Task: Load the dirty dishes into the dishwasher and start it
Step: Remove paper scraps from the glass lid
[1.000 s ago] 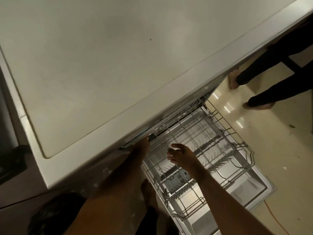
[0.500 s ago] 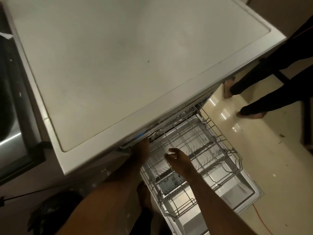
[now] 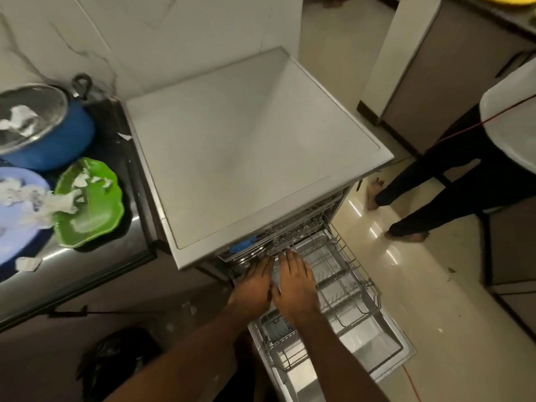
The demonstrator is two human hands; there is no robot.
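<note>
Kitchen with a glossy cream tile floor (image 3: 435,300) and a veined marble wall (image 3: 87,30). A freestanding dishwasher (image 3: 246,140) with a bare white top stands against the wall. Its door (image 3: 380,343) is folded down flat, and the wire lower rack (image 3: 351,285) is drawn out over it. The rack holds no dishes. A small blue item (image 3: 243,245) shows at the front edge of the upper rack, inside the opening.

Left hand (image 3: 255,282) and right hand (image 3: 295,282) lie side by side, just beside each other, above the inner end of the lower rack. Both are flat with fingers straight, pointing into the opening; neither holds anything. Whether the fingertips touch the upper rack cannot be told.

The dirty dishes are on the steel counter (image 3: 95,262) to the left of the machine, well apart from the hands: a blue pot (image 3: 61,140), a green plate (image 3: 92,210) and a pale blue plate (image 3: 14,227), each carrying white paper scraps.

A second person (image 3: 441,192) in dark trousers stands barefoot on the floor to the right, crossed by a thin orange cord (image 3: 478,123).
</note>
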